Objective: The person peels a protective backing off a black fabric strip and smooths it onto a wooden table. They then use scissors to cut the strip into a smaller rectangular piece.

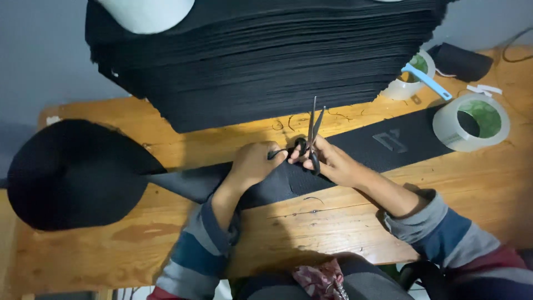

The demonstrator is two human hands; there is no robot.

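My right hand (333, 162) has its fingers closed through the handles of the black scissors (312, 139), blades pointing away and slightly parted. My left hand (252, 164) presses down the black strap (355, 147), a long, flat, matte band crossing the wooden worktop (311, 228).

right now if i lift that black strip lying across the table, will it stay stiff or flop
The black strip would probably flop: it lies flat on the wooden table and unwinds from a soft-looking big roll. It looks thin, so likely light. The left hand presses it beside the scissors, hinting it could slide.
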